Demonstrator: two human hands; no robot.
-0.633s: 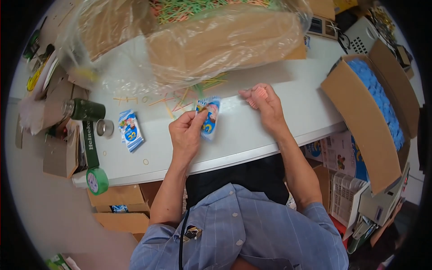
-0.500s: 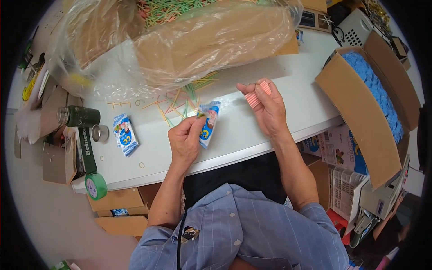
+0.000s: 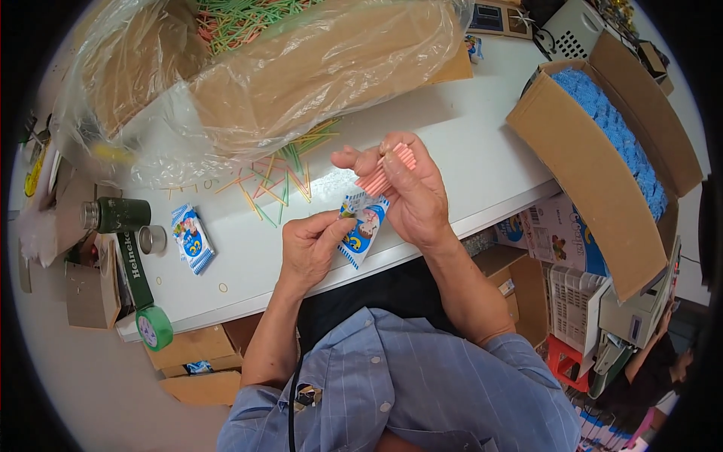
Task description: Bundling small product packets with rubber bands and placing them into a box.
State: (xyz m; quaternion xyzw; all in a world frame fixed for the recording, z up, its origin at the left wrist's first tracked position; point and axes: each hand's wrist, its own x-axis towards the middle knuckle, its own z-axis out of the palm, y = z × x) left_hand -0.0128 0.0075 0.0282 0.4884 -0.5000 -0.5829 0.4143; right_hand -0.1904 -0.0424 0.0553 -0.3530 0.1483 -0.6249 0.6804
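Note:
My left hand [image 3: 310, 245] pinches the upper edge of a small blue and white packet [image 3: 367, 235] between thumb and fingers. Just above and to the right of it, my right hand [image 3: 423, 197] grips a bundle of thin pink sticks [image 3: 385, 172], its thumb across them. The lower end of the bundle is by the packet's top; whether it reaches inside I cannot tell. A second blue and white packet [image 3: 193, 239] lies on the white table [image 3: 459, 143] to the left. Loose yellow, green and pink sticks [image 3: 273, 184] are scattered beyond my hands.
At the back stands a large carton lined with clear plastic [image 3: 301, 83], filled with coloured sticks [image 3: 256, 26]. An open cardboard box [image 3: 587, 177] of blue packets is at the right. A dark green flask [image 3: 124, 215], a metal cup [image 3: 152, 239] and green tape [image 3: 155, 328] sit left.
My right hand has moved left and down, bringing the pink sticks to the packet's top. The packet in my left hand has tilted. The whole view has shifted slightly.

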